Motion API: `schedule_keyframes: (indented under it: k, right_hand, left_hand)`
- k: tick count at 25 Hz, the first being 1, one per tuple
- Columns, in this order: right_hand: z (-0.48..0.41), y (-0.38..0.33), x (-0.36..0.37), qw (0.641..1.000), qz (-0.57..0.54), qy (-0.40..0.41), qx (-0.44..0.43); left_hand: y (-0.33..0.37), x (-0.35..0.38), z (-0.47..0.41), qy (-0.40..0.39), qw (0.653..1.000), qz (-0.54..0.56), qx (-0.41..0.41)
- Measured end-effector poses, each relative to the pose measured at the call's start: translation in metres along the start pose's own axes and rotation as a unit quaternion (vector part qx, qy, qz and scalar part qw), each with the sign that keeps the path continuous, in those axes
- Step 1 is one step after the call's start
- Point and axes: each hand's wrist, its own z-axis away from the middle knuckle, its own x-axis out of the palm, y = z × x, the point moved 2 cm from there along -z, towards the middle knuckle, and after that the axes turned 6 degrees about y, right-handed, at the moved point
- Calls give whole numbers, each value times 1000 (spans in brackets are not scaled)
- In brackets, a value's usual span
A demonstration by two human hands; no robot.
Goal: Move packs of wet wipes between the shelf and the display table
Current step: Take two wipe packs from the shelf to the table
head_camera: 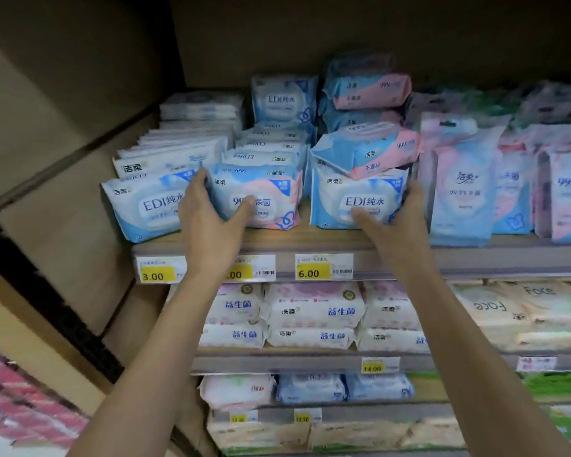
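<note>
Nearest me, both forearms (152,357) stretch up from the bottom edge toward the shelf (310,240). White packs (314,308) fill the level beneath it, and on its front lip I read a price tag (323,267) marked 6.00.

Left hand (211,222) grips the pink-and-blue pack (264,196) standing at the shelf front, thumb across its face, fingers curled round its left edge. Right hand (399,222) grips the blue EDI pack (356,192) standing just beside it, thumb on the face, fingers round the right edge. Both packs rest on the board.

A tilted pack (366,150) lies on top of the EDI one. Further rows stand behind, their print too blurred for me to read.
</note>
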Motion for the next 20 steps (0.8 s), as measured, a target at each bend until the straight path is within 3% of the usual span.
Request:
schedule_keyframes:
  k: [5,8,13,20]
  right_hand:
    - [-14,2,3,997,74,20,10]
    - [-22,3,1,998,63,5,22]
    - [-25,3,-3,998,22,-40,43]
    - [-27,-16,-15,998,-55,-34,11]
  left_hand:
    - [2,2,-10,-23,998,-49,-14]
    - [12,-2,-9,-29,997,-68,-15]
    - [20,-5,0,-67,992,75,-78]
    - [25,-10,-2,-102,973,177,-105]
